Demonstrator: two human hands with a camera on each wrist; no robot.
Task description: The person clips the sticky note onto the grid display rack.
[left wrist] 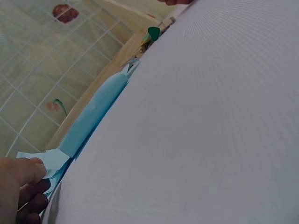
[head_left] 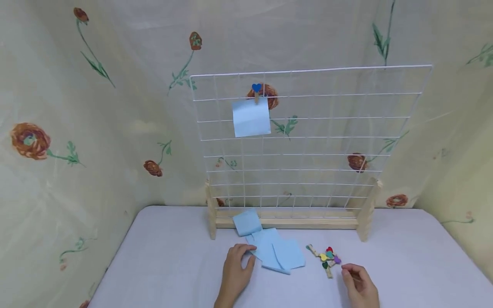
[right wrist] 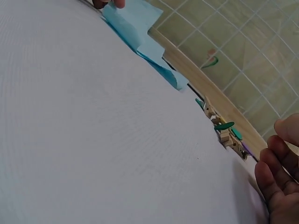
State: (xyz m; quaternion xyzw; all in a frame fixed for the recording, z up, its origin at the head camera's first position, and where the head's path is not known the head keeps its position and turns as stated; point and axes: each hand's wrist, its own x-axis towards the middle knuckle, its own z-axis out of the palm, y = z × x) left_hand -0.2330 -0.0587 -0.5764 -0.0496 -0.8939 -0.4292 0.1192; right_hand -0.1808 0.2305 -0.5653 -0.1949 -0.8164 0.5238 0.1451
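My left hand [head_left: 236,271] is at the left edge of several overlapping light-blue paper squares [head_left: 289,254] on the table. Its index fingertip touches a paper corner, and the thumb stands apart below; in the left wrist view the fingers [left wrist: 30,172] overlap the raised paper edge. Near a small pile of wooden clothespins [head_left: 326,270] with coloured hearts is my right hand [head_left: 360,284]. Its fingers are loosely bent, and in the right wrist view nothing shows between them. One blue paper [head_left: 251,117] hangs from the white wire grid [head_left: 327,118] by a blue-heart clothespin [head_left: 256,94].
The grid stands upright in a wooden base [head_left: 308,223] along the back of the white-covered table [head_left: 165,256]. One blue square [head_left: 246,222] leans against that base's front bar. Flower-patterned cloth [head_left: 127,107] hangs behind and at both sides.
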